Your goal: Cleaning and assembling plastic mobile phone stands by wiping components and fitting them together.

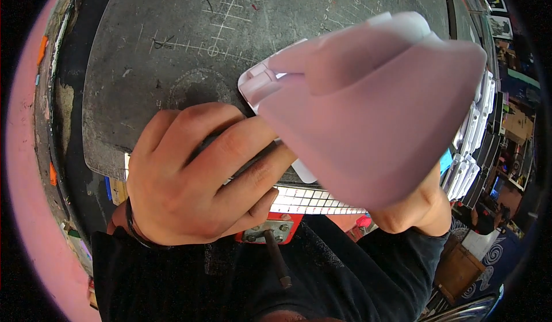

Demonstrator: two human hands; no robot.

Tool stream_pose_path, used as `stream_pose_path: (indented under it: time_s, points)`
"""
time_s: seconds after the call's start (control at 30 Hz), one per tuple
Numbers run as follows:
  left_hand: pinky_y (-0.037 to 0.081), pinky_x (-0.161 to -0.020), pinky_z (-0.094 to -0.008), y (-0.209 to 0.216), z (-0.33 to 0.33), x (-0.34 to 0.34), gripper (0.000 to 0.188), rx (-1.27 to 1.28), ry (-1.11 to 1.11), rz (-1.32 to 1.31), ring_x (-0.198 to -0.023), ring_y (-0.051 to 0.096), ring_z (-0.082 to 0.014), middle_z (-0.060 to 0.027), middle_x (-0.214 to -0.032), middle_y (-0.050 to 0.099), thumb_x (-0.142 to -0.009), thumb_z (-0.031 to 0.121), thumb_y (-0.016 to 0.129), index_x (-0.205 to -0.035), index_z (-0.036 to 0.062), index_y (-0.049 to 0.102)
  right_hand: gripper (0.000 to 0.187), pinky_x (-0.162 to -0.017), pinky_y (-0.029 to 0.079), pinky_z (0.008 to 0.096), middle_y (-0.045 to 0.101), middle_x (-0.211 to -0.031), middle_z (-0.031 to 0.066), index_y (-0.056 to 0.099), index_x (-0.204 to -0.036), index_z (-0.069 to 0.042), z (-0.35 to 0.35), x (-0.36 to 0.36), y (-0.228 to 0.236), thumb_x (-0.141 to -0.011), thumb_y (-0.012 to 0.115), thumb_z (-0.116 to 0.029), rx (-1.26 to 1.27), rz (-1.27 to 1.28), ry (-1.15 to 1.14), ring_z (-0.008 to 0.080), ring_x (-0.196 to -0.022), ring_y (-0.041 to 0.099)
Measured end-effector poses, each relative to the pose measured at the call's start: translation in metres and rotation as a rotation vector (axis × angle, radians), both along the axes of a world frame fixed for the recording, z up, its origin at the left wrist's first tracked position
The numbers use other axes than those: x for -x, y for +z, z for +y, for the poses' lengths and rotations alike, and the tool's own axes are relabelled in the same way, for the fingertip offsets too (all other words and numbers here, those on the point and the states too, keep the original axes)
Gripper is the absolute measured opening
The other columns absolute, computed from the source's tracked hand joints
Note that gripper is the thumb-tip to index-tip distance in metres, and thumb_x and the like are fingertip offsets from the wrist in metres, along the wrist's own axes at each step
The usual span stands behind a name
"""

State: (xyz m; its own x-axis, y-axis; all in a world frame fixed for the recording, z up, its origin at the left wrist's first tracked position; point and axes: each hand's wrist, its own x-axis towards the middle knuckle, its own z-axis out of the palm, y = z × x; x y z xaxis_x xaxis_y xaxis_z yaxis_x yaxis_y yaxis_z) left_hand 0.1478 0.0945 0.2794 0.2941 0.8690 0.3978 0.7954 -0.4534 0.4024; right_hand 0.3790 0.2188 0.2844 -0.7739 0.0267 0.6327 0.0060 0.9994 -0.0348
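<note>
A large, smooth, pale pinkish-white curved piece [374, 121], blurred, fills the centre right. It hangs above the board, close to me. My right hand [415, 210] is closed at its lower right edge, its fingers mostly hidden behind it. My left hand [198, 175] reaches in from the left with bent fingers converging, their tips out of sight beneath the curved piece. Next to those fingers a white plastic part [259, 83] with a raised fitting at its corner shows partly from under the piece. What the left fingertips grip cannot be seen.
Beneath lies a dark grey board [172, 11] with white crosshair and ruler lines. A gridded white strip [310, 200] runs along its front edge, above a red bracket with a bolted metal plate [267, 233] and a rod. Several white plastic parts [463, 175] are stacked at the right.
</note>
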Motion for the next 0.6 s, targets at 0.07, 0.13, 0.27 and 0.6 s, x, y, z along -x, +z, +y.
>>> stream_pose_path:
  time_s: [0.07,0.13,0.27,0.6]
  points:
    - [0.057,-0.078,-0.0394,-0.001,0.000,0.001,0.048,-0.001,0.012,0.001,-0.085,0.068,-0.0241,-0.0049,-0.114,0.074,-0.069,0.033,0.079,-0.112,0.0137,0.085,0.037,-0.067,0.060,0.0351,0.068,-0.093,0.0166,0.073,-0.086,0.011,-0.005,0.005,0.001,-0.057,0.069,-0.010,0.060,0.043,-0.025,0.0287,-0.085,0.070]
    - [0.057,-0.078,-0.0388,0.001,0.002,0.002,0.048,0.007,-0.015,-0.004,-0.085,0.068,-0.0241,-0.0052,-0.114,0.074,-0.068,0.032,0.079,-0.112,0.0134,0.085,0.036,-0.067,0.059,0.0350,0.068,-0.093,0.0169,0.073,-0.086,0.011,-0.005,0.005,0.003,-0.058,0.069,-0.010,0.119,0.084,-0.053,0.0286,-0.085,0.070]
    - [0.056,-0.077,-0.0386,0.001,0.001,0.000,0.049,-0.003,-0.020,-0.026,-0.084,0.068,-0.0240,-0.0053,-0.115,0.074,-0.068,0.032,0.080,-0.112,0.0131,0.085,0.036,-0.067,0.060,0.0352,0.069,-0.093,0.0171,0.073,-0.087,0.011,0.000,-0.009,0.020,-0.058,0.070,-0.010,-0.008,-0.150,0.023,0.0288,-0.085,0.070]
    - [0.055,-0.077,-0.0404,0.000,0.001,0.002,0.049,0.008,-0.012,-0.021,-0.082,0.066,-0.0250,-0.0059,-0.117,0.074,-0.066,0.033,0.080,-0.111,0.0139,0.085,0.029,-0.071,0.062,0.0361,0.067,-0.096,0.0147,0.075,-0.092,0.012,0.005,-0.006,0.000,-0.068,0.077,-0.004,-0.010,-0.124,0.043,0.0264,-0.086,0.069]
